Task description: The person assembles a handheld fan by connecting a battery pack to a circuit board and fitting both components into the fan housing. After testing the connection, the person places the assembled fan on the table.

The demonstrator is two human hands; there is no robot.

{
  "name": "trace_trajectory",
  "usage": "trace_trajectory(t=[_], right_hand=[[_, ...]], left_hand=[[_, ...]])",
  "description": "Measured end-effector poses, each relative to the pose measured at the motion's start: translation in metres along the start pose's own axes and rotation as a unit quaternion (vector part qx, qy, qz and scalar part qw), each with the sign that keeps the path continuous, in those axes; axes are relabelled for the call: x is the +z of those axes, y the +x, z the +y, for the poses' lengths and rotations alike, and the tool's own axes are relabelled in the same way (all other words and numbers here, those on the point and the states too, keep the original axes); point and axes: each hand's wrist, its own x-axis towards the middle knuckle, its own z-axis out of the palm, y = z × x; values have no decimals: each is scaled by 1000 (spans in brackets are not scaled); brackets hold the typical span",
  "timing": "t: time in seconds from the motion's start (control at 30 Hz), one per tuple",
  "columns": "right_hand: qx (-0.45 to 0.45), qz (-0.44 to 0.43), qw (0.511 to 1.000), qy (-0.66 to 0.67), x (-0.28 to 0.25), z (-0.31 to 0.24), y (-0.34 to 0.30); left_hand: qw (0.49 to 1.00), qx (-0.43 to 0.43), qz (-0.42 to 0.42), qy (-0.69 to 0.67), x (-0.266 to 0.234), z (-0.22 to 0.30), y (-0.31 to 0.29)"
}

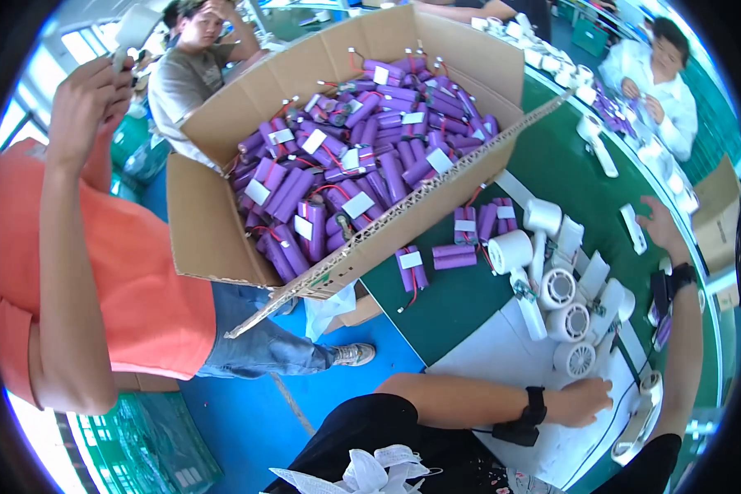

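Observation:
My left hand point(580, 402) rests low over a white sheet point(490, 350), its fingers loosely bent and apart, with nothing visible in it. Just beyond it lie several white handheld fan housings with round grilles point(580, 360). To its right, a white fan housing point(638, 418) lies near my right forearm. My right hand point(664, 224) reaches far across the green table, fingers spread, beside a slim white handle shell point(631, 229). Whether it touches that shell I cannot tell. Purple battery packs point(454, 256) with red wires lie left of the fan parts.
An open cardboard box point(214, 235) full of purple battery packs stands at the table's left edge. A person in an orange shirt point(132, 280) stands left, holding up a white part point(137, 26). Opposite, another person point(657, 82) handles parts. A green crate point(152, 445) stands lower left.

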Motion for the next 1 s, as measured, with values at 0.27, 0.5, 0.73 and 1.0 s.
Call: trace_trajectory(t=[0.27, 0.5, 0.73, 1.0], right_hand=[[45, 20, 997, 51, 63, 18, 90], [78, 29, 994, -73, 28, -4, 67], [-48, 28, 998, 4, -41, -28, -76], [148, -57, 987, 35, -60, -50, -271]], left_hand=[[999, 14, -9, -34, 3, 7, 10], [982, -40, -22, -183, 6, 6, 15], [997, 27, -53, -41, -2, 6, 3], [994, -39, -19, -100, 0, 15, 9]])
